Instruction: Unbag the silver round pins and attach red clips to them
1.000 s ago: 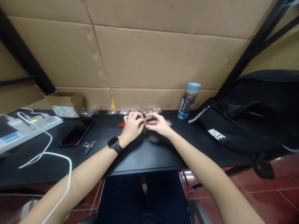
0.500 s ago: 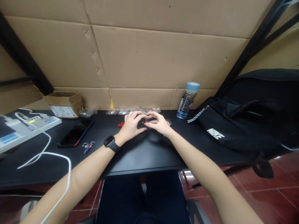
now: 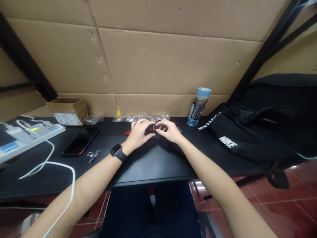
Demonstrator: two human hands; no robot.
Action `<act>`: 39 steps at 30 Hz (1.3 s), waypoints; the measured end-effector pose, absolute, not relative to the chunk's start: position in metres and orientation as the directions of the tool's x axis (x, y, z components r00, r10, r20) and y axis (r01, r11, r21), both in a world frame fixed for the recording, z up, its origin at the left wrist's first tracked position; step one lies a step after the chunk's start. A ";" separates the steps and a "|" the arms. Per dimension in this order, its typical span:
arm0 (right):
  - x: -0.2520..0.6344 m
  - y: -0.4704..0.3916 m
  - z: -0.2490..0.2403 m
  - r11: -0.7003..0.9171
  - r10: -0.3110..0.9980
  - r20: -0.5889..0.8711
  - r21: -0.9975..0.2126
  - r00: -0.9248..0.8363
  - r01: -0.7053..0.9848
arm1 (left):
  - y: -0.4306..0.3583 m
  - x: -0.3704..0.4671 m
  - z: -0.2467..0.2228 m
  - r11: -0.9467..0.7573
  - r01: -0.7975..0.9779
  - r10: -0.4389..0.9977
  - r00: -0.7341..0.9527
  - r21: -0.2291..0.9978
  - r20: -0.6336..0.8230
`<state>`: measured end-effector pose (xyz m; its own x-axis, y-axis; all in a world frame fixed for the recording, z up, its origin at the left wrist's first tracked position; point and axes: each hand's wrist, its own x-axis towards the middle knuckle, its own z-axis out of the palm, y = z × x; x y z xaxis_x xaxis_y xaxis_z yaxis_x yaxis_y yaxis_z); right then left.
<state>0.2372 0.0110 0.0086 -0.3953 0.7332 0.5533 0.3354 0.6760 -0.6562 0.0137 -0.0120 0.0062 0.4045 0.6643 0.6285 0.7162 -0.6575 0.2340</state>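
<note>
1. On the black desk (image 3: 153,165), toward its far edge, both hands worked close together; a row of clear packets (image 3: 131,118) lay just beyond.
2. Left hand (image 3: 138,133): thumb and forefinger spread in a C, opening toward the right; pinch on anything, couldn't tell.
3. Right hand (image 3: 171,131): fingers curled, thumb and forefinger facing the left ones; contact unclear.
4. Red pieces (image 3: 127,132) lay just outside the left hand, on its left.
5. Small red part (image 3: 154,128) with a thin pale strip sat between the two sets of fingertips; strip looked roughly upright in view, red bit crosswise; neither hand clearly nearer.
</note>
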 end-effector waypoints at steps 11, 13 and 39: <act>0.239 0.011 0.012 0.725 0.688 0.603 -0.577 -0.403 0.375 | -0.014 0.015 0.007 -0.666 0.704 0.658 0.397 0.248 0.640; 0.239 0.010 0.012 0.728 0.685 0.599 -0.574 -0.413 0.375 | -0.015 0.015 0.007 -0.668 0.702 0.658 0.401 0.248 0.637; 0.246 0.019 0.011 0.665 0.743 0.523 -0.646 -0.417 0.374 | -0.014 0.018 0.006 -0.594 0.739 0.766 0.402 0.316 0.501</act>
<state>0.2465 0.0195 0.0110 -0.4172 0.7430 0.5233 0.3739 0.6651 -0.6463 0.0180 -0.0136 0.0055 0.4016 0.7663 0.5014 0.7394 -0.5944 0.3162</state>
